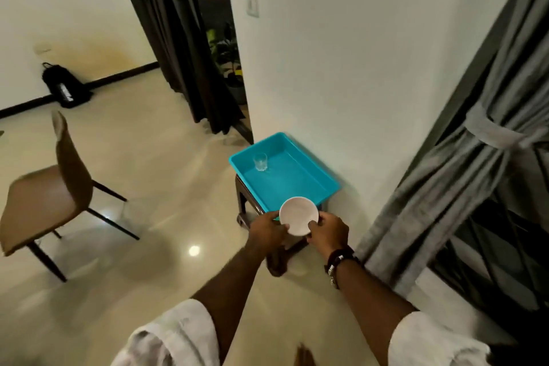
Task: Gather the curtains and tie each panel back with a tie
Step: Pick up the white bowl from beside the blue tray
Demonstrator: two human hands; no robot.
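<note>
Two hands (269,230) (328,232) gripping bowl (298,215) (writing unreadable)

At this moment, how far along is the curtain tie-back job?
Done: the grey curtain is gathered and bound with a grey tie. In hand: off-task, both the left hand and right hand hold a white bowl above the teal tray. Left: the dark curtain hangs with no visible tie.

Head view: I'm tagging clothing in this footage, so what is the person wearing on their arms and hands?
Both hands are bare, without gloves. Each arm has a loose white sleeve, left and right, pushed up so the forearms are uncovered. The right wrist carries a dark band, apparently a watch or bracelet with pale metal links. The left wrist shows nothing worn.
</note>
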